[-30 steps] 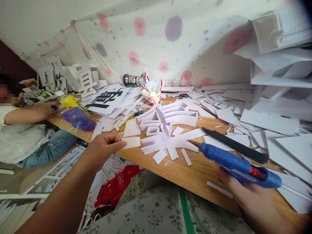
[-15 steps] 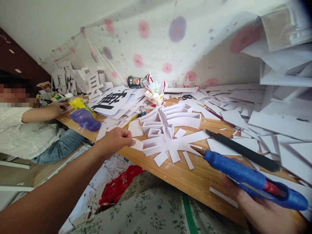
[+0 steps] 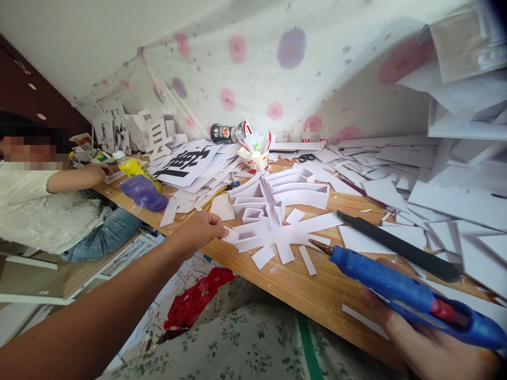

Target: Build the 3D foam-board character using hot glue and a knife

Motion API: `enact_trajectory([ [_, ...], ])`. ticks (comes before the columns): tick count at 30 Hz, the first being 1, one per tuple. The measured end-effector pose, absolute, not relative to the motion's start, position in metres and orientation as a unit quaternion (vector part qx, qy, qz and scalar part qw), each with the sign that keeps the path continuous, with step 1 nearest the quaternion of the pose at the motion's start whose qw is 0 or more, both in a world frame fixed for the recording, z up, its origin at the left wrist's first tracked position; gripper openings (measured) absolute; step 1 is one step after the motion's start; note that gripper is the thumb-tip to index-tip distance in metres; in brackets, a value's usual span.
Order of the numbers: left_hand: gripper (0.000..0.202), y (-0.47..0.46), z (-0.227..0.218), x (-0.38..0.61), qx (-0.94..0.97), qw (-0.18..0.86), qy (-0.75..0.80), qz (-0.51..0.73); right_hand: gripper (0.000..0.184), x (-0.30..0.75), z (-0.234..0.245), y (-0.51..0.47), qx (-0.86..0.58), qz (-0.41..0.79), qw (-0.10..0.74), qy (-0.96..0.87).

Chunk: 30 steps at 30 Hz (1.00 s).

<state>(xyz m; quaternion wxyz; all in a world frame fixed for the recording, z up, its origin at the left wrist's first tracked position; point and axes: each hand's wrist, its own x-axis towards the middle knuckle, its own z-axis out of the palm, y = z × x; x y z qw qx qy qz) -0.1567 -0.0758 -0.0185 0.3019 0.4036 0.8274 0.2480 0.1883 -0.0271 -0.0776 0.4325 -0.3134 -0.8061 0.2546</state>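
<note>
A white foam-board character lies on the wooden table, with thin upright walls glued along its upper and left strokes. At its left end my left hand pinches a small white board piece, which touches or nearly touches the character; I cannot tell which. My right hand is wrapped round a blue hot glue gun, its nozzle pointing left near the character's lower right stroke. Beside that stroke lies a narrow white strip. Behind the glue gun rests a black utility knife.
White board scraps cover the right and back. A paper tub, a black cup, scissors and a printed sheet stand or lie behind. Leftward are a purple container, a yellow bottle and a seated person.
The view has shifted slightly, moving the scene a little rightward. My left hand has brought the small white piece closer to the character's left end. The glue gun stays in my right hand.
</note>
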Motion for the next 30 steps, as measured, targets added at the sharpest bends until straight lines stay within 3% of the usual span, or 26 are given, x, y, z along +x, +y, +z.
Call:
enact_trajectory([
  [8, 0.032, -0.072, -0.026, -0.156, 0.398, 0.334, 0.811, 0.269, 0.013, 0.187, -0.075, -0.027, -0.309, 0.301, 0.416, -0.801],
  [11, 0.031, -0.070, -0.028, -0.156, 0.402, 0.339, 0.805, 0.274, 0.011, 0.185, -0.074, -0.029, -0.317, 0.261, 0.435, -0.802],
  [15, 0.032, -0.068, -0.030, -0.155, 0.392, 0.365, 0.796, 0.281, 0.027, 0.183, -0.075, -0.031, -0.338, 0.177, 0.475, -0.793],
  [18, 0.033, -0.068, -0.030, -0.154, 0.387, 0.388, 0.783, 0.294, 0.024, 0.185, -0.078, -0.031, -0.343, 0.153, 0.488, -0.788],
  [30, 0.032, -0.070, -0.040, -0.157, 0.353, 0.452, 0.746, 0.338, 0.013, 0.182, -0.078, -0.033, -0.324, 0.241, 0.467, -0.787],
])
